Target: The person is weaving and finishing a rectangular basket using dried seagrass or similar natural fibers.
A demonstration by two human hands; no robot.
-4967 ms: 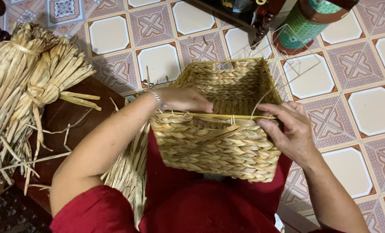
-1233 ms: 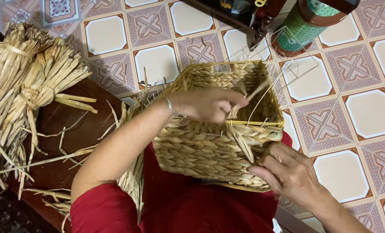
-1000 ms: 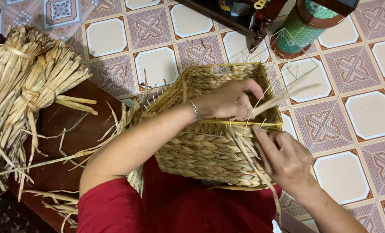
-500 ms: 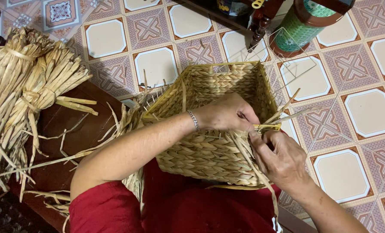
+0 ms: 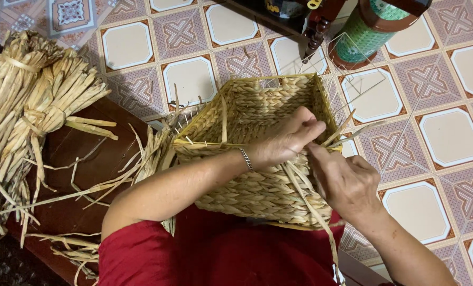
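A rectangular woven straw basket (image 5: pixel 257 190) rests on my lap, its open top facing up and away from me. My left hand (image 5: pixel 285 142) reaches across the basket's right rim and pinches loose straw strands (image 5: pixel 347 133) that stick out at the near right corner. My right hand (image 5: pixel 347 182) sits just outside that same corner, its fingers closed on the straw strands where they trail down the basket's side. A thin bracelet circles my left wrist.
A large bundle of dried straw (image 5: pixel 22 100) lies at the left on a dark wooden bench (image 5: pixel 83 153), with loose strands scattered beside the basket. A green cylindrical container (image 5: pixel 371 29) and dark furniture legs (image 5: pixel 313 37) stand on the patterned tile floor (image 5: pixel 438 127) beyond.
The basket has been turned and tilted on my lap. Both hands moved from the front rim to the near right corner, where they now grip loose strands.
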